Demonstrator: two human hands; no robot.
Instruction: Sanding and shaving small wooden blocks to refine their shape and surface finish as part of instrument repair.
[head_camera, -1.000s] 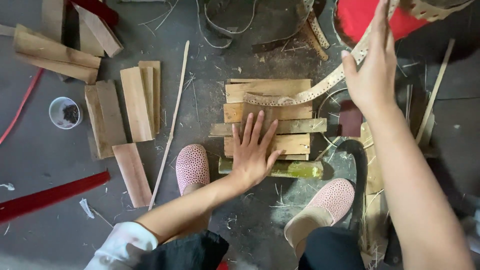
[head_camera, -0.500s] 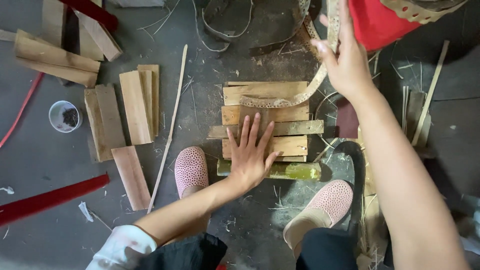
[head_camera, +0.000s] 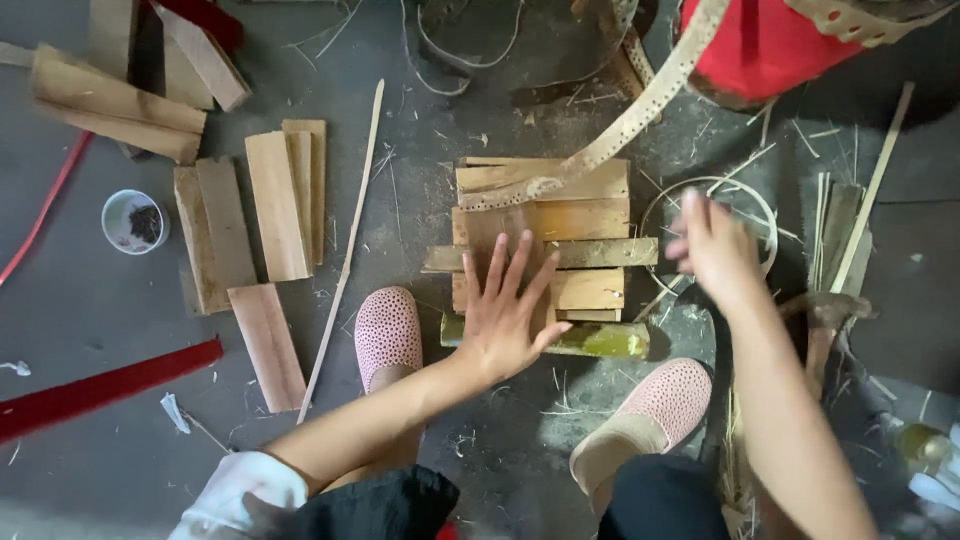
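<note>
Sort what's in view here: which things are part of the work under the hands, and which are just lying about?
In hand:
- left hand, flat on the stack of wooden slats
- perforated strip lying onto the stack
- bamboo piece at the stack's near edge
- right hand, blurred, holding nothing

Lying about:
- loose boards
- small white cup
- thin stick
- red strip

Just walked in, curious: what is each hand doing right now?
Left hand: open, fingers spread, pressed flat on the wooden slats.
Right hand: blurred, seems open, holding nothing, beside the slats.
</note>
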